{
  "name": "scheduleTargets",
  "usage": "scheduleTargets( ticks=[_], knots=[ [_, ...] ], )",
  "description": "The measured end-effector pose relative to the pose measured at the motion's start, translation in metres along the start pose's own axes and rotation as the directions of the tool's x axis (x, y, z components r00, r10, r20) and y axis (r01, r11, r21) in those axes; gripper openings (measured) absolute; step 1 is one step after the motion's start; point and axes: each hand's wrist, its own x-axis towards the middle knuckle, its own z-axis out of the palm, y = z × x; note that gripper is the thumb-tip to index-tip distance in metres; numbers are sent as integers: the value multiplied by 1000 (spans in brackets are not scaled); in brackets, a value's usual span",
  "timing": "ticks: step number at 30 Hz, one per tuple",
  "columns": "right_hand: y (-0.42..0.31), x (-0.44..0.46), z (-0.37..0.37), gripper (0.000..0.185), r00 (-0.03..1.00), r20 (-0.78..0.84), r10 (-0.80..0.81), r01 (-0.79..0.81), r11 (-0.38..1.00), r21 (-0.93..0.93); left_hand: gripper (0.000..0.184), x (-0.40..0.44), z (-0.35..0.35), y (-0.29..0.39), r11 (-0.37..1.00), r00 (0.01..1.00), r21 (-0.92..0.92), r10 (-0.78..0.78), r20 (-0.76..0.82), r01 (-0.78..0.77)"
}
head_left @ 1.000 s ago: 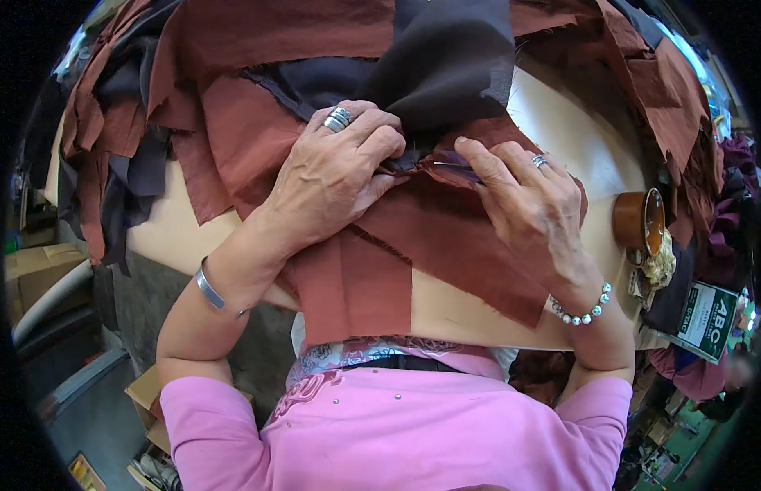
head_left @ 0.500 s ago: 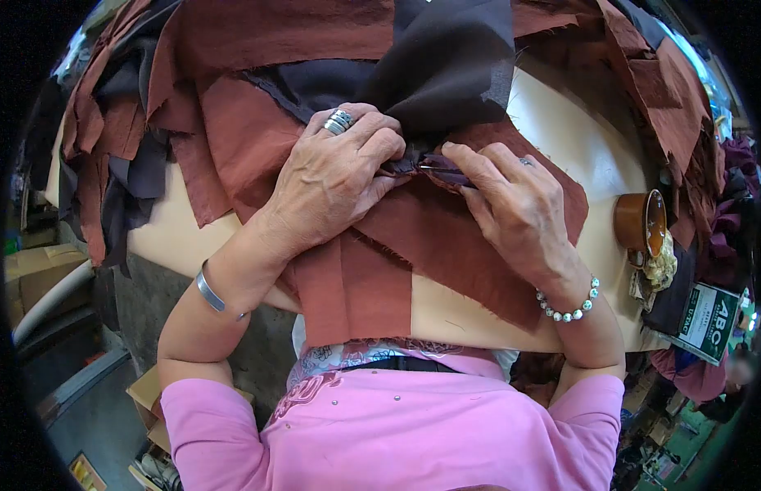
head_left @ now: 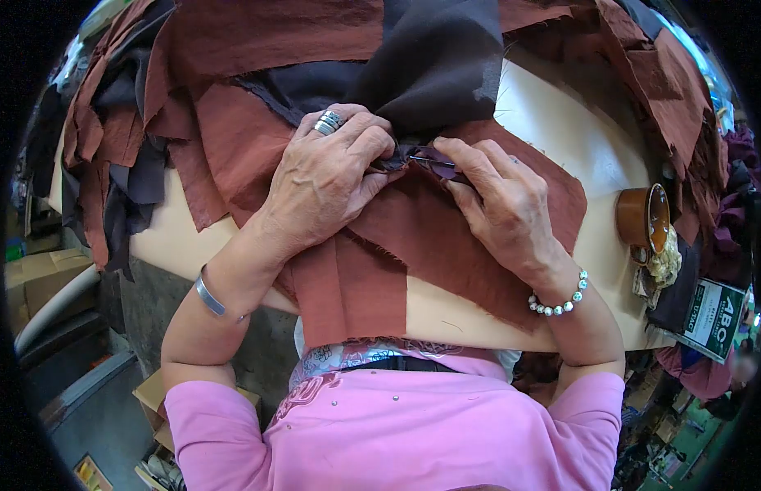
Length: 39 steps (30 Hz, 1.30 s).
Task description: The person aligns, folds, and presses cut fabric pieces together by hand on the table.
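Observation:
Reddish-brown cloth [head_left: 470,245] lies in layers on the pale table, with a dark, near-black cloth [head_left: 433,78] folded over it. My left hand [head_left: 327,176] presses down and pinches a gathered dark edge [head_left: 388,159] where the cloths meet. Close on its right, my right hand [head_left: 503,196] is closed, thumb and forefinger around a thin needle-like metal tool [head_left: 421,159]. Its silvery shaft points left at the gathered edge. Dark purple material shows beside the shaft. The fingers hide much of the tool, so its exact kind is unclear.
On the right of the pale table [head_left: 577,147] a brown glazed mug [head_left: 632,219] lies tipped beside a crumpled yellowish wad [head_left: 665,263]. A green-and-white box [head_left: 712,319] is past the edge. Brown and dark cloth strips [head_left: 110,139] hang at the left, more [head_left: 667,106] at the right.
Both hands and the gathered cloth have shifted slightly left in view. My right hand's fingertips have lifted a little, and more of the metal shaft shows.

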Motion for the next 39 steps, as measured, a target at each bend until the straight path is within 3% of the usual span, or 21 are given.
scheduleTargets(
  ticks=[5,8,14,17,23,29,32,35,36,39],
  knots=[
    [2,-2,5,47,997,-50,-66,64,997,-34,20,2,0,0,1000,1000,-13,7,-6,-7],
    [7,0,11,34,975,-149,-165,152,984,-96,20,2,-1,-2,1000,1000,-26,-7,18,7],
    [8,0,13,33,967,-127,-219,200,969,-149,19,2,-3,-2,999,999,-33,-11,31,12],
    [8,0,12,34,971,-142,-191,173,976,-131,21,0,-2,-2,1000,999,-14,0,37,1],
    [29,-11,-39,43,991,-134,-5,-27,972,-234,28,-2,-3,3,997,1000,78,11,13,-12],
    [109,-47,-61,49,900,-166,403,-429,753,-498,35,-3,0,6,971,998,237,14,66,-29],
    [115,-53,-61,49,970,-202,134,-232,751,-618,38,-3,2,4,966,992,259,-11,126,-22],
    [71,-45,-60,47,936,0,353,-336,891,-306,41,-1,0,3,970,986,240,-1,167,-39],
    [60,-44,-59,38,930,36,365,-336,888,-314,41,0,-1,1,967,983,249,10,185,-57],
    [67,-42,-45,30,939,81,335,-334,942,-25,42,8,-2,-11,962,969,245,63,238,-123]
  ],
)
